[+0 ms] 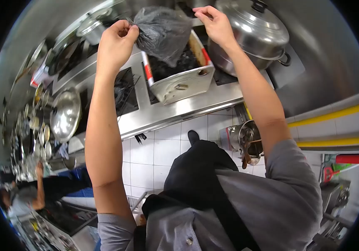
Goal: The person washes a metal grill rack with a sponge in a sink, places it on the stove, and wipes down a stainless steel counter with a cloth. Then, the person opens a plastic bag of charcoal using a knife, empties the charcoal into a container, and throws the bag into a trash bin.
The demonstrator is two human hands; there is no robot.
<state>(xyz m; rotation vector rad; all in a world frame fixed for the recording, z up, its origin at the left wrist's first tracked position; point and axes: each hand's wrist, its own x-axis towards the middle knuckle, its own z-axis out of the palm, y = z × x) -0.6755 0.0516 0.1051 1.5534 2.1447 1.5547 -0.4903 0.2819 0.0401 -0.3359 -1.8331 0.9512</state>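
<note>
Both arms raised; left hand (122,35) pinching

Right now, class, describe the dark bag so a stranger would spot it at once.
Find the steel stove, then the pale, red-cornered tub on it. Above the tub, the left hand pinches the dark bag: crumpled, thin plastic, unlike the shiny lidded pot beside it.

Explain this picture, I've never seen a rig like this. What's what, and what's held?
No machine here: just a person's two bare hands, seen by one camera worn on the head, looking forward and down. The left hand pinches the gathered end of a dark plastic bag. The right hand is raised beyond its other side; I can't tell whether it holds anything. Below the bag, a rectangular tin with dark contents sits on the steel stove, beside a big lidded pot. Another person shows at lower left.
</note>
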